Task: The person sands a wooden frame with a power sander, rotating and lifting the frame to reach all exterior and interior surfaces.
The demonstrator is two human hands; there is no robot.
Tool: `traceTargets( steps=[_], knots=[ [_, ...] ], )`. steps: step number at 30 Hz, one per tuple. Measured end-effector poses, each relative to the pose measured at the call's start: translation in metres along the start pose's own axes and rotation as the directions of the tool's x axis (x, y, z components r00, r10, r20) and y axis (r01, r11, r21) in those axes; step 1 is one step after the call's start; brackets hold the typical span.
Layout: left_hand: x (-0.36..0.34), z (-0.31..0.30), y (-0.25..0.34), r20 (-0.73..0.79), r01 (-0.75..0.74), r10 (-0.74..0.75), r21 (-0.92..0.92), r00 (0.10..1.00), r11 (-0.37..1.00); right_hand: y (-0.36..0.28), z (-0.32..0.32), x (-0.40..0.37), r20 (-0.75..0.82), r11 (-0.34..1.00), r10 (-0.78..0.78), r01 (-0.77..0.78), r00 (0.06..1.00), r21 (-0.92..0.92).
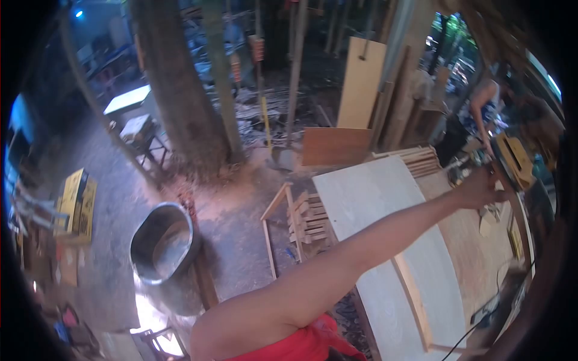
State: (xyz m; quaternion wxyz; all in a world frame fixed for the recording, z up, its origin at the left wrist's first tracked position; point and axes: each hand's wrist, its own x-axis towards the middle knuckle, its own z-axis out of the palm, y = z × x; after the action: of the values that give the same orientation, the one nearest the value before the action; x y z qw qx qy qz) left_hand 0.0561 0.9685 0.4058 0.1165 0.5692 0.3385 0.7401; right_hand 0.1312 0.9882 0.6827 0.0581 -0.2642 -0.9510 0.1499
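My left arm stretches from the bottom of the head view up to the right, across a pale plywood sheet (376, 195) lying on a workbench. My left hand (480, 188) is closed at the handle of a yellow power tool (513, 159) that rests at the far end of the bench. A strip of wood (414, 301) lies across the sheet near me. My right hand is out of view.
Another person (485, 107) bends over at the back right. Wood slats (308, 218) are stacked by a frame left of the bench. A metal tub (162, 242) sits on the dirt floor. Tree trunks (180, 90), leaning boards (361, 81) and yellow boxes (76, 204) stand around.
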Motion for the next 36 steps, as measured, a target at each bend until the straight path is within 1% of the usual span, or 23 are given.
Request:
traceTargets(
  steps=[1,2,4,8,10,11,12,13,14,16,17,20,23,25,26,27,28,30,31,32,33,35,36],
  knots=[
    [-0.002,0.007,0.006,-0.004,-0.034,0.034,-0.158,0.999,0.987,0.000,0.000,-0.007,-0.010,1.000,0.013,-0.013,1.000,0.001],
    [-0.004,0.005,0.011,-0.019,-0.035,0.032,-0.143,0.999,0.989,0.002,0.001,-0.005,0.001,1.000,-0.006,0.006,1.000,0.002],
    [-0.006,0.003,0.014,0.062,0.095,-0.082,-0.252,0.995,0.963,0.011,0.001,0.001,-0.018,0.997,-0.079,0.079,0.997,0.001],
    [-0.002,0.009,0.005,0.036,0.079,-0.072,-0.231,0.997,0.970,0.006,0.000,-0.005,-0.020,0.994,-0.100,0.099,0.995,-0.039],
    [0.002,0.010,-0.004,0.036,0.040,-0.033,-0.205,0.999,0.978,0.007,0.000,-0.005,-0.026,0.995,-0.094,0.094,0.995,0.012],
    [0.002,0.010,-0.005,0.036,0.039,-0.033,-0.205,0.999,0.978,0.024,-0.003,0.006,-0.026,0.995,-0.095,0.095,0.995,0.012],
    [0.001,0.011,-0.004,0.034,0.048,-0.040,-0.284,0.999,0.958,0.055,-0.009,0.025,-0.011,0.966,-0.226,0.225,0.974,0.123],
    [0.001,0.013,-0.004,0.033,0.057,-0.049,-0.363,0.998,0.930,0.055,-0.010,0.024,-0.010,0.941,-0.290,0.287,0.957,0.178],
    [0.001,0.015,-0.005,0.031,0.056,-0.048,-0.363,0.998,0.930,0.040,-0.004,0.015,-0.009,0.909,-0.353,0.345,0.936,0.232],
    [0.003,0.013,-0.003,0.004,0.005,-0.004,-0.302,1.000,0.953,0.001,-0.004,-0.015,-0.013,0.995,-0.062,0.061,0.998,-0.077],
    [0.004,0.013,-0.001,0.003,0.003,-0.002,-0.301,1.000,0.954,0.000,-0.004,-0.019,-0.014,0.995,-0.064,0.062,0.998,-0.078],
    [0.004,0.012,-0.007,0.101,0.098,-0.071,-0.300,0.992,0.949,0.000,-0.005,-0.022,-0.044,0.984,-0.019,0.011,0.999,-0.175],
    [0.006,0.017,-0.011,0.038,0.056,-0.046,-0.362,0.998,0.930,0.014,-0.010,-0.016,-0.038,0.992,-0.057,0.052,0.998,-0.114],
    [0.007,0.019,-0.013,-0.020,-0.140,0.139,-0.070,0.990,0.988,0.013,-0.010,-0.011,-0.040,0.992,-0.087,0.083,0.995,-0.099],
    [0.005,0.015,-0.010,-0.019,-0.083,0.083,0.037,0.996,0.996,0.015,-0.009,-0.007,-0.044,0.989,-0.112,0.108,0.993,-0.097],
    [0.006,0.013,-0.010,0.055,0.077,-0.081,0.061,0.995,0.995,0.018,-0.011,0.001,-0.035,0.985,-0.145,0.142,0.989,-0.097],
    [0.007,0.006,0.001,0.127,0.229,-0.243,0.110,0.962,0.967,0.027,-0.010,-0.007,-0.055,0.982,-0.153,0.146,0.987,-0.116],
    [0.011,0.018,-0.041,0.033,-0.021,0.014,0.208,0.999,0.978,0.037,-0.007,-0.009,-0.080,0.972,-0.151,0.133,0.985,-0.191],
    [0.004,0.016,-0.032,0.045,0.079,-0.084,0.105,0.995,0.991,0.039,-0.004,-0.008,-0.094,0.965,-0.132,0.106,0.987,-0.238],
    [0.005,0.010,-0.013,0.149,-0.043,0.046,-0.023,0.988,0.999,0.037,-0.004,-0.006,-0.100,0.954,-0.124,0.091,0.987,-0.286],
    [0.003,0.012,-0.009,0.118,-0.039,0.057,-0.157,0.991,0.987,0.037,-0.010,-0.009,-0.107,0.943,-0.089,0.049,0.990,-0.328],
    [0.002,0.020,-0.011,0.087,0.067,-0.035,-0.399,0.996,0.914,0.036,-0.012,-0.008,-0.098,0.927,-0.038,-0.001,0.994,-0.374],
    [-0.001,0.019,-0.009,0.112,0.072,-0.027,-0.423,0.993,0.903,0.026,-0.012,-0.021,-0.117,0.924,-0.008,-0.037,0.993,-0.380]
  ],
)
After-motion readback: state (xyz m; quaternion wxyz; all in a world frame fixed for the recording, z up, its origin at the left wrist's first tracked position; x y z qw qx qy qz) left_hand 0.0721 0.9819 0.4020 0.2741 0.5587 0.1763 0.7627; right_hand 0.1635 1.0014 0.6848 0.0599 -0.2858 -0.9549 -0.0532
